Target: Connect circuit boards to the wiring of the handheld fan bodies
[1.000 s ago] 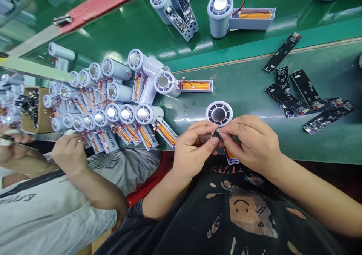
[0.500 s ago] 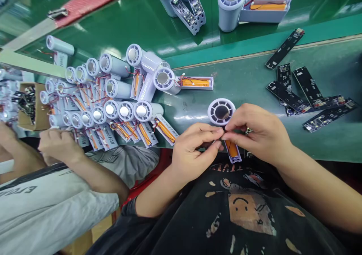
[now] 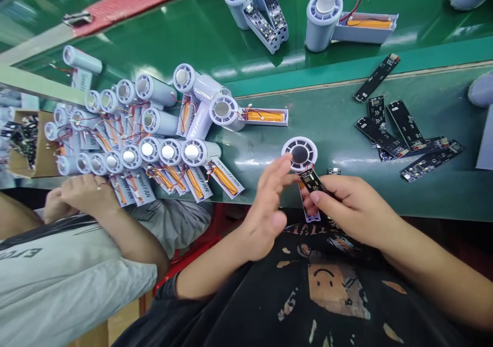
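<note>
A pale purple handheld fan stands in front of me at the bench edge. Its handle points toward me, with an orange battery partly showing. Over that handle my right hand pinches a black circuit board between thumb and fingers. My left hand is beside the fan on its left, fingers stretched out and apart, holding nothing. The board and my right fingers cover much of the handle. Another small board lies just behind my right hand, partly hidden.
Many fans with wired orange batteries crowd the bench to the left. Loose black circuit boards lie at the right. More fans stand on the green raised surface behind. A co-worker's hands rest at the left, near a cardboard box.
My left hand has let go of the fan's wires and opened, drawing slightly left. My right hand now grips a circuit board over the handle. The co-worker's hands have come together.
</note>
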